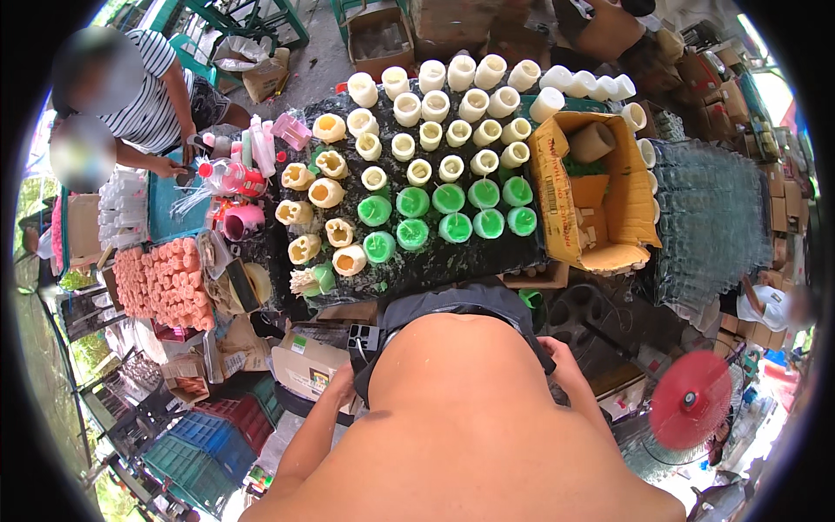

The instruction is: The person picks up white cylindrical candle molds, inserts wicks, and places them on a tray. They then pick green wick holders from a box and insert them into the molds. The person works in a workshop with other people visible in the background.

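Shows bare torso (461, 409) from above, with both arms lowered along the sides. Angles left forearm (306, 439) forward and inward, with bare left hand (345, 383) close by the left hip, partly hidden. Slants right forearm (587, 400) likewise, with bare right hand (559, 358) beside the right hip, fingertips obscured. Leaves either hand's grip hard to tell.

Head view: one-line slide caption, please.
Green candles and pale cylinders beside an open cardboard box on a dark tabletop, the left hand and right hand near the waist.
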Demonstrator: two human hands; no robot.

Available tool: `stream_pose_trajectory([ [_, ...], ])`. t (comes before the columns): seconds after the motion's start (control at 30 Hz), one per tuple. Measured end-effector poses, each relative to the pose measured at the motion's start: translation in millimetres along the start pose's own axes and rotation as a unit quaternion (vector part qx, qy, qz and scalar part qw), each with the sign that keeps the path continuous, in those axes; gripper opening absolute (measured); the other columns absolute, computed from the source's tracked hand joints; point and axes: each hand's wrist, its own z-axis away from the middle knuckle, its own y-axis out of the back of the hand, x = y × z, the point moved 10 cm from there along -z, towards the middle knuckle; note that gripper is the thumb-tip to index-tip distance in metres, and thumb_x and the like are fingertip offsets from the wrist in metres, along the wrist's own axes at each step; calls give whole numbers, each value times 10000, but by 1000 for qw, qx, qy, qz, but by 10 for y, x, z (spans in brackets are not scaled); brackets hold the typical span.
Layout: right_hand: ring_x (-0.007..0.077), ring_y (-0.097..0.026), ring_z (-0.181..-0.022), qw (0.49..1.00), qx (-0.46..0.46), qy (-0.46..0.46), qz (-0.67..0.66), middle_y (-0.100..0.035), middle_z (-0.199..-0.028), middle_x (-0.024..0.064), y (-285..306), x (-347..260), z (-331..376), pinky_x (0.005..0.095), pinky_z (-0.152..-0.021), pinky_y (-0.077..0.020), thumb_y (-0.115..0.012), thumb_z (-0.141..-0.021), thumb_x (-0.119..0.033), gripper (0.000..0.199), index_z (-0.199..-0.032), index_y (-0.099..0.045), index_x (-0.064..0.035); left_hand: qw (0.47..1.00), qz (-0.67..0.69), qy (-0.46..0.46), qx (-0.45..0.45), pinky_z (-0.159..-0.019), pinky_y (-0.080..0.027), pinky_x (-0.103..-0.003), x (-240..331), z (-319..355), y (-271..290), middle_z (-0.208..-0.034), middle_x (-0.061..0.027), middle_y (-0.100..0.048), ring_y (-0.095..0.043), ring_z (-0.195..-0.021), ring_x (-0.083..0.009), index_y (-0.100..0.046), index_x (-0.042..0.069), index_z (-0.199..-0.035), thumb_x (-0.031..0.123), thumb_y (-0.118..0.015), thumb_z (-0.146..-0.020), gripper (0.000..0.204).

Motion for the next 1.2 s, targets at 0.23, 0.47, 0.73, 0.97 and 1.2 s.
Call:
stream_pose_trajectory([
  [0.23,86,-687,-1052,981,-110,-90,-131,-758,-1129,17,-39,222,-99,285,-925,-529,-668,-1048,-136,228,-1223,-695,8,981,112,126,-93,-993,-534,-342,-642,309,-173,-1241,-47,-748,-699,-1146,-181,-679,82,-1337,281,-641,-1078,329],
  [0.47,112,-692,-1108,910,-259,-237,-221,-754,-1204,9,121,123,720,307,-1014,-516,-614,-1107,-193,241,-1270,-697,-36,977,152,139,-54,-991,-531,-341,-965,247,-207,-1236,-47,-747,-695,-1142,-179,-674,82,-1340,289,-636,-1081,334],
  [0.73,197,-703,-1078,946,-199,-207,-153,-747,-1114,100,-78,655,451,379,-1025,-530,-656,-1083,-178,165,-1094,-668,-14,976,187,109,9,-990,-529,-339,-1016,121,-88,-1231,-46,-745,-691,-1137,-178,-669,81,-1343,298,-630,-1085,339],
  [0.97,150,-714,-982,884,-300,-191,-304,-767,-1079,33,-9,83,766,345,-953,-532,-661,-1071,-192,192,-1135,-712,-19,973,208,92,30,-988,-526,-338,-1039,81,-44,-1226,-45,-744,-687,-1133,-176,-665,81,-1346,307,-625,-1089,344],
  [1.2,95,-694,-812,955,-201,-178,-125,-733,-901,-13,166,2,41,277,-751,-547,-668,-1083,-351,308,-1002,-718,-58,971,224,73,48,-986,-524,-337,-1089,-20,14,-1221,-45,-743,-682,-1129,-175,-660,81,-1348,315,-620,-1093,349],
])
